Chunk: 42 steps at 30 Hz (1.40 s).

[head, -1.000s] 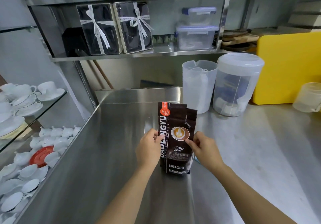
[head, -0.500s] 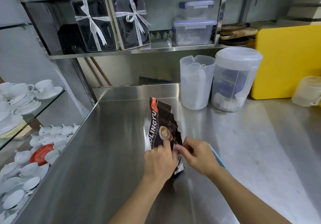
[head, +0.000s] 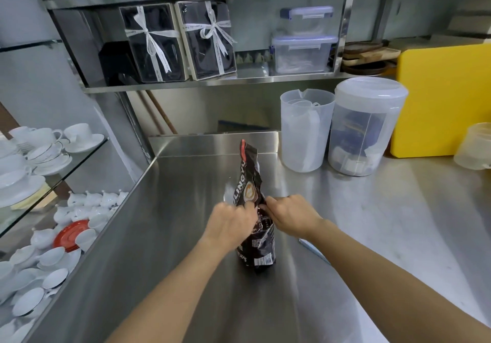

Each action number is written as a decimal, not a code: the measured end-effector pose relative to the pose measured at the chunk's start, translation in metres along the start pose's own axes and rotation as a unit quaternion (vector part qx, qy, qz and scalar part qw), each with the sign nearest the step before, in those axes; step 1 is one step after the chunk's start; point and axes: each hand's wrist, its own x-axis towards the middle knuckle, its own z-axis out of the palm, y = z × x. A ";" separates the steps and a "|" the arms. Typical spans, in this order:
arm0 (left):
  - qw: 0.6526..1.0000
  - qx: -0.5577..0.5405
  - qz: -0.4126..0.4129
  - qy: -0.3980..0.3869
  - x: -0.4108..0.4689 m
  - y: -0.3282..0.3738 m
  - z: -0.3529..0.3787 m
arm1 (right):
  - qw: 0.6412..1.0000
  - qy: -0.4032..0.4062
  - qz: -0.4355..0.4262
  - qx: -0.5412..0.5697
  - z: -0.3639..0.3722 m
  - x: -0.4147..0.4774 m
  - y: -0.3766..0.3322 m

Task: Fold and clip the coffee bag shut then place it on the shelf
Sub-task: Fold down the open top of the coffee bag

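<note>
Gripping the coffee bag [head: 252,196] at mid-height, the left hand [head: 229,224] and right hand [head: 289,216] are pinching it from either side, close together. It is standing on the steel counter [head: 172,236], its long axis leaning away from the person, the open top lying beyond both hands, roughly equally near each. Free counter is showing all around, and the shelf [head: 212,83] is hanging above, behind the bag.

Steel counter [head: 372,223] carries coffee bag [head: 249,183], two clear tubs, yellow board [head: 446,98]

Two clear plastic jugs [head: 307,130] beside a yellow board [head: 441,98] (white cups [head: 39,146] far left)
</note>
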 end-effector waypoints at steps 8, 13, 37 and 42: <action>0.999 -0.028 -0.028 0.015 -0.016 -0.002 0.011 | 0.987 0.079 -0.010 -0.139 0.016 -0.004 -0.005; 0.993 -0.075 -0.087 -0.035 -0.025 0.019 0.019 | 0.995 0.056 0.044 -0.068 0.038 -0.014 -0.006; 0.693 -0.621 -0.322 -0.175 -0.014 -0.017 0.031 | 0.931 0.044 0.265 0.246 0.008 -0.001 0.057; 0.706 -0.614 -0.331 -0.124 -0.016 -0.010 0.025 | 0.781 0.056 0.295 0.547 0.007 -0.019 0.056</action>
